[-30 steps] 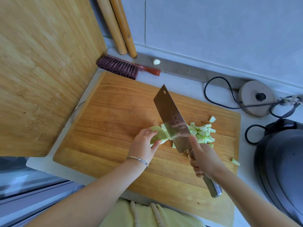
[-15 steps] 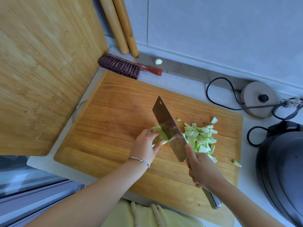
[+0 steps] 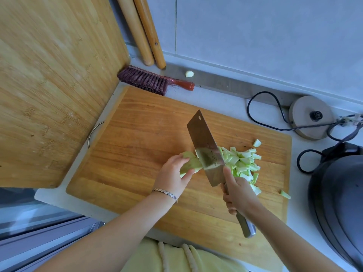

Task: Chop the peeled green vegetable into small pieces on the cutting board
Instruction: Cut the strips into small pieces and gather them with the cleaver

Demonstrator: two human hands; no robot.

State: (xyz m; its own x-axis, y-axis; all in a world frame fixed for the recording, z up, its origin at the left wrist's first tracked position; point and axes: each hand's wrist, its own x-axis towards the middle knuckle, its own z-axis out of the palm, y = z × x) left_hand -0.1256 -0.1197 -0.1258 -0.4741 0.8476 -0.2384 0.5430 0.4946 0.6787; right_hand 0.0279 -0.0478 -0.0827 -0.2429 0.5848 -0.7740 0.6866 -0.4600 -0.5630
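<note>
The vegetable point(image 3: 190, 162) lies on the board point(image 3: 137, 146). Its uncut stub is pinched in the left grip point(image 3: 172, 176), just beside the cleaver point(image 3: 205, 142). The right grip point(image 3: 238, 195) is wrapped round the cleaver's handle, forefinger on the blade. Cut pieces point(image 3: 243, 161) heap to the blade's right, and one lies off on the tabletop point(image 3: 222, 103). The flesh looks pale, moist and probably slippery, yet firm enough to slice cleanly. The short stub is best held at its far end, fingertips tucked back.
</note>
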